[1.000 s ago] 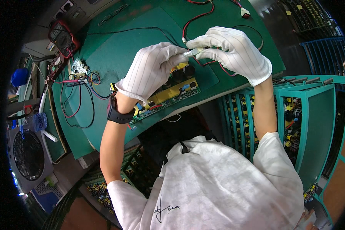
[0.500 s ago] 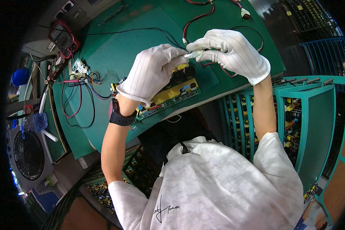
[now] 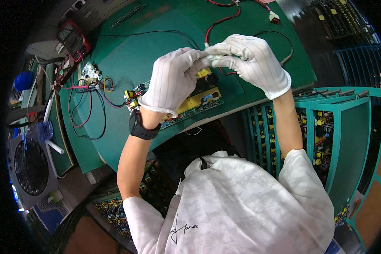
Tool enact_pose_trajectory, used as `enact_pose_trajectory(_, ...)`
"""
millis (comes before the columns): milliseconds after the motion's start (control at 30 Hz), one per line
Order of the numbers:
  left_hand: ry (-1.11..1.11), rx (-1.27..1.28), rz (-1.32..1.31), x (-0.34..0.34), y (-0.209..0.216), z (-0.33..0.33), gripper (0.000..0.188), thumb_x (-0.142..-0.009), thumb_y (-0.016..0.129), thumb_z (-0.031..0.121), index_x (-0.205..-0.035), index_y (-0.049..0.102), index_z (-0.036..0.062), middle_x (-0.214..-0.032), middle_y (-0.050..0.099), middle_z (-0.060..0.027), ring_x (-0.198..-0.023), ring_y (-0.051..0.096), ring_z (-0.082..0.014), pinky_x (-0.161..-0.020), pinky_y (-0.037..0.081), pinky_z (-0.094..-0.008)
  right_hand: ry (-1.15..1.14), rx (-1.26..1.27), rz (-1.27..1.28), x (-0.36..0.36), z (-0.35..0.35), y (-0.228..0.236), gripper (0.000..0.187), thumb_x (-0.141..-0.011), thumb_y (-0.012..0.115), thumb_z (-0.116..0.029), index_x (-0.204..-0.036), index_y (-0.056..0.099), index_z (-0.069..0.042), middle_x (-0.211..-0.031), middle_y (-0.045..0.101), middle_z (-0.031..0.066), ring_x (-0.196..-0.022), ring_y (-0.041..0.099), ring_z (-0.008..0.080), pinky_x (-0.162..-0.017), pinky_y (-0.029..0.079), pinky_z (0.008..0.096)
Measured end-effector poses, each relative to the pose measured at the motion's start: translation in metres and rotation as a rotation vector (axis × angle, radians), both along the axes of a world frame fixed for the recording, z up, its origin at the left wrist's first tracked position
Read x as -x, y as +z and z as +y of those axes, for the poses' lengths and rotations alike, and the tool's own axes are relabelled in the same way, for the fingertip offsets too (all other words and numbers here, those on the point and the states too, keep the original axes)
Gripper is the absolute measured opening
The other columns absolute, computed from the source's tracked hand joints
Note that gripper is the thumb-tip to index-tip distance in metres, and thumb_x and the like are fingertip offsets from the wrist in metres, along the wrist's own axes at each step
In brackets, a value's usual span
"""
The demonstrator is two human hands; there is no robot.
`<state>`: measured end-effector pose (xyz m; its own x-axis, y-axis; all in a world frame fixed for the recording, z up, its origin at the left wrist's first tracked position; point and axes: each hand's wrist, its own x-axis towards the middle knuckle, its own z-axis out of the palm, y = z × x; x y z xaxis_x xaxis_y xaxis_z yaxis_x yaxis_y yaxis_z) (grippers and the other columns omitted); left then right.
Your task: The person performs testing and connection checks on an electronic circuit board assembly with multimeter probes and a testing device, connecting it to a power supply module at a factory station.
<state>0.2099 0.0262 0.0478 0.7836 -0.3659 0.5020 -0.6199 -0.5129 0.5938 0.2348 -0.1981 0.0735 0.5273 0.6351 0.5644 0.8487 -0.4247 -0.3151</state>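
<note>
My hands meet over the far side of a green circuit board [image 3: 201, 103] that carries yellow and black parts. Both wear white striped gloves. A small white connector [image 3: 216, 56] sits between the two sets of fingertips, mostly covered by them. My left hand [image 3: 169, 80] is closed in a pinch on its left end and covers part of the board. My right hand [image 3: 254, 63] pinches the other end with bent fingers. A red-black cable [image 3: 213, 27] runs down to the fingertips from the far edge; how it joins the connector is hidden.
On the green mat [image 3: 114, 55], a red-rimmed multimeter [image 3: 73, 39] stands at the far left near tangled test leads [image 3: 89, 114] and a small board [image 3: 90, 73]. A white plug [image 3: 274, 17] lies far right. A teal rack [image 3: 347, 127] filled with boards stands at right, a fan [image 3: 31, 163] at left.
My left forearm and wrist have shifted right, uncovering more of the board's left end. My fingertips have drawn together, and less of the white connector shows. My right hand has moved slightly left.
</note>
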Motion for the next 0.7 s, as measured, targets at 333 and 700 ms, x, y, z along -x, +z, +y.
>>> enact_pose_trajectory(333,0.250,-0.120,-0.279,0.056,0.031,0.023,0.030,-0.086,0.076,0.014,-0.115,0.071,0.0039,-0.098,0.073,-0.0128,-0.093,0.069,-0.0340,-0.079,0.057,-0.0404,-0.015,0.036,0.138,0.009,-0.008,-0.012,0.028,-0.088,0.078,-0.021,-0.112,0.075,-0.006,-0.103,0.076,0.0109,-0.091,0.073,0.0268,-0.080,0.058,0.0338)
enact_pose_trajectory(700,0.665,-0.074,0.312,0.098,-0.040,0.156,0.046,-0.094,0.069,0.007,-0.138,0.060,0.0061,-0.124,0.066,-0.0162,-0.092,0.068,-0.0222,-0.079,0.056,-0.0345,-0.136,0.134,0.099,0.021,-0.033,-0.016,0.041,-0.086,0.081,-0.020,-0.121,0.070,-0.002,-0.117,0.074,0.0121,-0.111,0.068,0.0297,-0.099,0.053,0.0412)
